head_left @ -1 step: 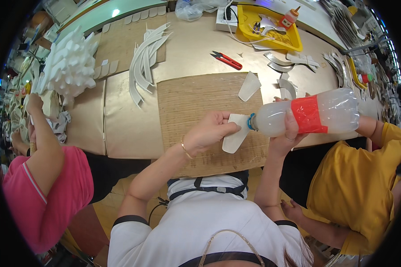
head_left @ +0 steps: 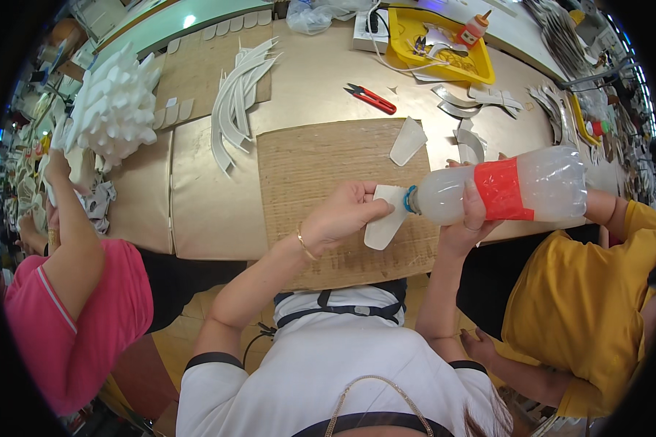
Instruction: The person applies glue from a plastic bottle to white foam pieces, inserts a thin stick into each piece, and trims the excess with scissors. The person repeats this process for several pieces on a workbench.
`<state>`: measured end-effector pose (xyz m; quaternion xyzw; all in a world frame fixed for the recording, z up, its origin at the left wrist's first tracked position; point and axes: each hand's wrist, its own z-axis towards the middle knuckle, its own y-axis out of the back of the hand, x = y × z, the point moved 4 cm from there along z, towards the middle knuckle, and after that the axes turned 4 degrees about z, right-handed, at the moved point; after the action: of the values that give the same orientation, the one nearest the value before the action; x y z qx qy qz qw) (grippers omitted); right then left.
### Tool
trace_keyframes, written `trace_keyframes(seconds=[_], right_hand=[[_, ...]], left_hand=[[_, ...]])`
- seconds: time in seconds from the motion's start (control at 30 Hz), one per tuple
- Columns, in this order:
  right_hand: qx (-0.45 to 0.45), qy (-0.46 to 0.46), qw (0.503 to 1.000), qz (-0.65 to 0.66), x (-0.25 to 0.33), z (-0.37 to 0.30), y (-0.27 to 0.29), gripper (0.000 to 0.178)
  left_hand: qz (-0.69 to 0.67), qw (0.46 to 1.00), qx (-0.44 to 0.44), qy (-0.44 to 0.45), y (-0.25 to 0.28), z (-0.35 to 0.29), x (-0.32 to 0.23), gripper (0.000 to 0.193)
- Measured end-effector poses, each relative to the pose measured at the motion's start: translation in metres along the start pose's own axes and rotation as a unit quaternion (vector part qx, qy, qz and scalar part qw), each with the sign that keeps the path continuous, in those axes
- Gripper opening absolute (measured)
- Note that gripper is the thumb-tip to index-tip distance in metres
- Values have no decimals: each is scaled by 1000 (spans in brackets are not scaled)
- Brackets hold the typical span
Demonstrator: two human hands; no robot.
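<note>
My left hand [head_left: 353, 211] pinches a flat off-white tapered piece [head_left: 383, 227] between thumb and fingers, holding it over the cardboard sheet [head_left: 321, 164]. In my right hand [head_left: 471, 218] is a large plastic bottle [head_left: 550, 182], lying on its side, with a red band round its middle and cloudy whitish contents. Its blue-ringed mouth [head_left: 410, 199] points left and meets the right edge of the piece; whether they touch I cannot tell. A second tapered piece [head_left: 409, 141] lies at the cardboard's upper right. Part of my right hand is hidden behind the bottle.
Red-handled snips [head_left: 372, 100] lie beyond the cardboard. Long curved strips [head_left: 239, 102] rest to the left, near a spiky white object [head_left: 113, 105]. A yellow tray [head_left: 481, 69] with a small glue bottle stands at the back. Co-workers in pink [head_left: 80, 313] and yellow [head_left: 561, 291] sit on either side.
The bottle has shifted very slightly in my right hand's grip. My left hand and the tapered piece stay almost still. The left co-worker's hand has moved a little.
</note>
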<state>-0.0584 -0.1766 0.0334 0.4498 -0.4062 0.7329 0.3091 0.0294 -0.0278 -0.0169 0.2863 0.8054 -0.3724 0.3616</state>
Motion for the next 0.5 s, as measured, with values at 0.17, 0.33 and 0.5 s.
trace_keyframes(seconds=[0.17, 0.33, 0.5], right_hand=[[58, -4, 998, 37, 1, -11, -6, 80], [45, 6, 998, 39, 3, -4, -2, 80], [113, 34, 992, 43, -1, -17, -3, 79]], left_hand=[[-20, 999, -28, -37, 4, 11, -6, 18], [24, 999, -13, -18, 3, 6, -5, 18], [-33, 997, -59, -41, 4, 12, -5, 22]])
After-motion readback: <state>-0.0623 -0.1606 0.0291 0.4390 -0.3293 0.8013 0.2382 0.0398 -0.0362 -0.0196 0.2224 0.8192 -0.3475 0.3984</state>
